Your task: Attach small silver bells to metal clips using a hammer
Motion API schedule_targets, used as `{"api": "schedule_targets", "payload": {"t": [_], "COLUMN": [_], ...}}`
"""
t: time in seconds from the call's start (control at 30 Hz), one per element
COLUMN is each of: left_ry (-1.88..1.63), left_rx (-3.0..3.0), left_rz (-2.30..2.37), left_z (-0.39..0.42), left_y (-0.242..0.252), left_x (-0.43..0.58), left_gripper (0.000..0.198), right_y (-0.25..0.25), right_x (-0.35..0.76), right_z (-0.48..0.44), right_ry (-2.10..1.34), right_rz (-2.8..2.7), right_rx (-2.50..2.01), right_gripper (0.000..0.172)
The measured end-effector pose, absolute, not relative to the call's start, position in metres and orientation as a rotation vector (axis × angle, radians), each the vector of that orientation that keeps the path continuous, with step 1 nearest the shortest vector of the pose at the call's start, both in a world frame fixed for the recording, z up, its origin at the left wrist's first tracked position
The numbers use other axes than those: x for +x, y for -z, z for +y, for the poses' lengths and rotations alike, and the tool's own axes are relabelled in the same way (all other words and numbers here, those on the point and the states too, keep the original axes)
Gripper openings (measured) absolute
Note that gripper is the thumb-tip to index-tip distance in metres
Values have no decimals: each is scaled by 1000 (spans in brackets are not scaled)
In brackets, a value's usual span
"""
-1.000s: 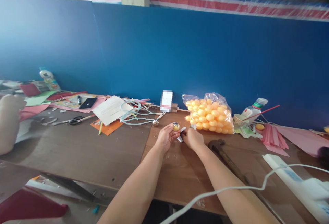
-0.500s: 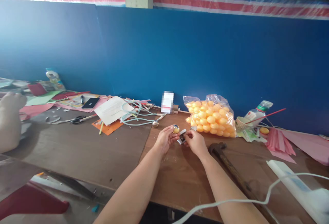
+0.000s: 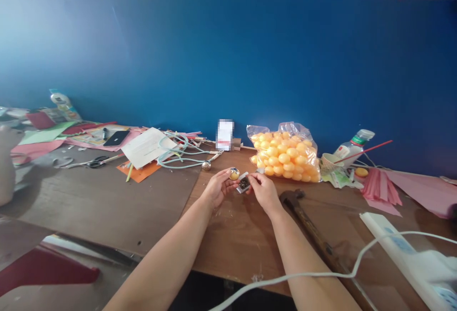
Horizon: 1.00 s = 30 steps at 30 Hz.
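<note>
A shiny round ball (image 3: 234, 174), silver with a yellow face, is held between the thumb and fingers of my left hand (image 3: 216, 188). Just right of it is a small white open box (image 3: 243, 183) with tiny dark pieces inside. My right hand (image 3: 263, 191) is closed in a pinch at the box's right edge; what its fingertips grip is hidden. The lower fingers of my left hand come close to the box's left side; whether they touch it I cannot tell. Behind my left hand, another silver ball (image 3: 206, 165) lies on the table.
A clear bag of orange balls (image 3: 285, 156) stands behind my right hand. A hammer (image 3: 303, 215) lies beside my right forearm, near a power strip (image 3: 389, 239). A white cable (image 3: 285, 277) crosses my right forearm. Left are scissors (image 3: 96, 162), papers and another person's arm (image 3: 6, 168).
The view has tilted down and turned slightly right, so everything sits higher and further left. My hands keep their hold by the ball and box. The other person's arm shows less at the left edge.
</note>
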<state>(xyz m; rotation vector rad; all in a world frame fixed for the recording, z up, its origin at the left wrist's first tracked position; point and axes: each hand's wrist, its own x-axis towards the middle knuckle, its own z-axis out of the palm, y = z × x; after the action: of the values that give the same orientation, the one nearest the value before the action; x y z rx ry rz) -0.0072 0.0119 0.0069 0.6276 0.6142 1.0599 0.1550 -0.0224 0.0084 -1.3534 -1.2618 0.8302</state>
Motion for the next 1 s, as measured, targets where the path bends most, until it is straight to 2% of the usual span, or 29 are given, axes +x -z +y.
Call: {"api": "schedule_targets", "payload": {"t": [0.27, 1.0], "left_ry": [-1007, -1009], "left_rx": [649, 682], "left_rz": [584, 551], "left_z": [10, 8], "left_y": [-12, -11], "left_x": [-8, -8], "left_gripper": [19, 25], "right_y": [-21, -22], "right_x": [148, 144], "right_z": [-29, -30], "right_ry": [-1154, -1119], "right_rz": [-961, -947], "right_rx": [-1072, -986], "right_gripper": [31, 28]}}
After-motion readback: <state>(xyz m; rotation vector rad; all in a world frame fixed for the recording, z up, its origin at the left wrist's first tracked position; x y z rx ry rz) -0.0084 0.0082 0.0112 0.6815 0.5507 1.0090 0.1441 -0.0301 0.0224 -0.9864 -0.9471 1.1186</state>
